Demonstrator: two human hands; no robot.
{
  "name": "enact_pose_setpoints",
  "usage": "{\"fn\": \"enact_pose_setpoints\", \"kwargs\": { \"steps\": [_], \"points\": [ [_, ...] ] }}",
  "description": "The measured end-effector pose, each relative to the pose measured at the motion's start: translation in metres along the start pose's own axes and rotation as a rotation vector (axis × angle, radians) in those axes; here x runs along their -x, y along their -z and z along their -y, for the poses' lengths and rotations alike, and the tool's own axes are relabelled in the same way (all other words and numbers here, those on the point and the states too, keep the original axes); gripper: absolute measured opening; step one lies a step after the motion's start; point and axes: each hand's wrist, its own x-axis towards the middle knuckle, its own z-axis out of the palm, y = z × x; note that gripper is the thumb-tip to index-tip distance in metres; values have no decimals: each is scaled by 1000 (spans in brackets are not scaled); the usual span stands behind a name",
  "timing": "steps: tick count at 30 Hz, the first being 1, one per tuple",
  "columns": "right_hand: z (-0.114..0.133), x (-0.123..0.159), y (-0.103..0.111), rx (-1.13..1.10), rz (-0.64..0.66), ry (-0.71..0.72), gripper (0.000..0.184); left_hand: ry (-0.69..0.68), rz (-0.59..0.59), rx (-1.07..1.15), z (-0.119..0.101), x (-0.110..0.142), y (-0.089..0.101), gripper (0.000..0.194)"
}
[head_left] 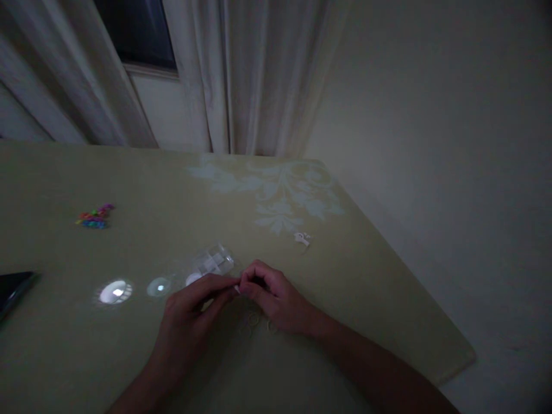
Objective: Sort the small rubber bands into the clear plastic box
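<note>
My left hand [190,305] pinches a small white piece [237,289] between thumb and forefinger; it is too small to name. Against it, the fingertips of my right hand [273,296] are closed, and what they grip is mostly hidden. Just behind the hands lies a clear plastic compartment box [219,257], partly covered by my left hand. Several thin pale rings [253,318] rest on the table below my fingers, one of them close under my right hand.
White scraps [302,238] lie beyond my right hand on the pale table [172,184]. A pile of colourful small pieces [95,217] sits at the far left. A dark flat object [15,287] stands at the left edge. Curtains [259,75] and a wall border the table.
</note>
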Motion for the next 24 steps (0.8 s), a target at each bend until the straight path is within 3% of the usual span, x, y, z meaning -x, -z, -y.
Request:
{"fn": "enact_pose_setpoints", "kwargs": {
  "steps": [4, 9, 13, 17, 20, 24],
  "points": [
    [3, -4, 18, 14, -8, -37, 31, 88, -7, 39, 3, 1, 1, 17],
    [7, -5, 46, 479, 223, 25, 6, 180, -51, 113, 7, 2, 3, 21],
    [6, -1, 42, 645, 306, 59, 9, 163, -60, 64, 5, -1, 5, 18],
    [4, 1, 34, 773, 305, 85, 11, 155, -51, 27, 6, -2, 8, 14],
    [3, -1, 34, 731, 274, 119, 9, 105, -45, 25, 10, -3, 10, 12],
    [2, -3, 31, 468, 124, 81, 7, -8, -6, 41, 11, -6, 11, 17]
  ]
}}
